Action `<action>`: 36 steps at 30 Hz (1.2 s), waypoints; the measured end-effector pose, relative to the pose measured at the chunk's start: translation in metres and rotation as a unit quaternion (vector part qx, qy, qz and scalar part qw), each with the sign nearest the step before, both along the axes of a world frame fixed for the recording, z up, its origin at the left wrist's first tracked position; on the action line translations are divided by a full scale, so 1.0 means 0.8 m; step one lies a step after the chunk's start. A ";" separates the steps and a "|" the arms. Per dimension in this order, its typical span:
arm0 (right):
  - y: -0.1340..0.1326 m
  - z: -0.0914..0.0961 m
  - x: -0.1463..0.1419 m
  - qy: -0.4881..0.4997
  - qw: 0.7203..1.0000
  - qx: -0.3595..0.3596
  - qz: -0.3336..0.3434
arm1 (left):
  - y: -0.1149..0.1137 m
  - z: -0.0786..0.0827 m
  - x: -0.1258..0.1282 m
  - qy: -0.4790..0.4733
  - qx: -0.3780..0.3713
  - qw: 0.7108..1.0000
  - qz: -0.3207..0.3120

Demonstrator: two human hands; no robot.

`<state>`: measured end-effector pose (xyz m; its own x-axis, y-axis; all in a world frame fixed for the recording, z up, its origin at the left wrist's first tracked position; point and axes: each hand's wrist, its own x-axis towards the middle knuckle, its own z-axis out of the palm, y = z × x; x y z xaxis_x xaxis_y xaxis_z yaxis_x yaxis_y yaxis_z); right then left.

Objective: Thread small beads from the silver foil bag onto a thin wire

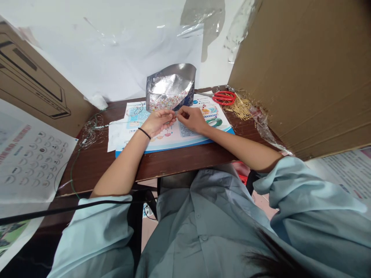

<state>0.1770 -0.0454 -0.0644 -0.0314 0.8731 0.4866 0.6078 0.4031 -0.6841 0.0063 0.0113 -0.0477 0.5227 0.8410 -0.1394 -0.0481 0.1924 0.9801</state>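
Observation:
My left hand [159, 122], with a black band on its wrist, is pinched at the fingertips over the printed sheet. Facing it, my right hand [191, 119] also pinches, its fingertips meeting those of the left. Whatever lies between them is too small to make out. Just behind both hands stands an open silver-lined pouch [171, 87] with many tiny colourful beads [165, 101] in its front. A thin thread [120, 122] with small pale beads runs leftward from near my left hand to a tangle of clear line [91, 133].
Red-handled scissors [224, 98] lie right of the pouch, near a heap of thin gold-coloured sticks [240, 107] and clear plastic wrap [261, 121]. Cardboard walls flank the brown table [185, 164]. The printed sheet [171, 142] lies under my hands. A black cable [72, 207] crosses at lower left.

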 end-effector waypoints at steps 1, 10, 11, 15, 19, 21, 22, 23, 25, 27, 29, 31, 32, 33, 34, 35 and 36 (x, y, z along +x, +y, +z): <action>0.000 0.000 0.000 -0.001 1.000 0.002 0.000 | 0.001 0.000 0.000 0.002 0.002 1.000 0.001; -0.001 0.002 0.000 0.000 1.000 0.008 -0.001 | 0.005 -0.005 -0.001 0.024 0.026 0.999 0.002; 0.000 0.002 0.000 0.000 1.000 0.008 -0.001 | 0.005 -0.005 -0.001 0.025 0.029 0.999 0.001; -0.001 0.003 0.000 -0.004 1.000 0.001 -0.004 | 0.006 -0.006 -0.001 0.035 0.044 0.998 -0.005; -0.001 0.003 0.000 -0.007 1.000 0.000 -0.007 | 0.005 -0.006 0.000 0.052 0.054 0.997 -0.005; -0.001 0.002 0.000 -0.008 1.000 0.000 -0.005 | 0.003 -0.004 0.001 0.059 0.054 0.997 -0.002; -0.001 0.002 0.000 -0.009 1.000 0.001 -0.004 | 0.002 -0.003 0.002 0.063 0.053 0.997 0.002; -0.001 0.002 0.000 -0.010 1.000 0.001 -0.004 | 0.001 -0.002 0.003 0.066 0.051 0.996 0.008; 0.000 0.001 0.001 -0.015 1.000 0.000 -0.006 | -0.001 0.000 0.004 0.071 0.045 0.996 0.018; 0.000 0.001 0.001 -0.019 1.000 0.002 -0.008 | -0.003 0.002 0.005 0.073 0.039 0.996 0.023; 0.000 0.000 0.001 -0.023 1.000 0.008 -0.012 | -0.003 0.003 0.005 0.073 0.034 0.997 0.023; 0.000 0.000 0.001 -0.031 0.999 0.012 -0.017 | -0.003 0.003 0.005 0.073 0.032 0.997 0.023; -0.001 0.000 0.001 -0.036 0.999 0.012 -0.019 | -0.003 0.002 0.005 0.074 0.032 0.997 0.024; -0.001 0.000 0.001 -0.040 0.999 0.011 -0.023 | -0.003 0.002 0.005 0.075 0.032 0.996 0.025; -0.001 0.000 0.001 -0.044 0.999 0.010 -0.026 | -0.003 0.001 0.005 0.076 0.032 0.996 0.025; -0.002 0.001 0.001 -0.047 0.998 0.009 -0.027 | -0.002 0.001 0.005 0.076 0.033 0.996 0.026; -0.002 0.001 0.001 -0.049 0.998 0.008 -0.028 | -0.002 0.000 0.005 0.077 0.034 0.996 0.026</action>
<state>0.1780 -0.0474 -0.0635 -0.0309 0.8666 0.4981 0.6938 0.3773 -0.6134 0.0103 0.0095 -0.0474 0.4555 0.8762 -0.1576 0.0966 0.1273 0.9871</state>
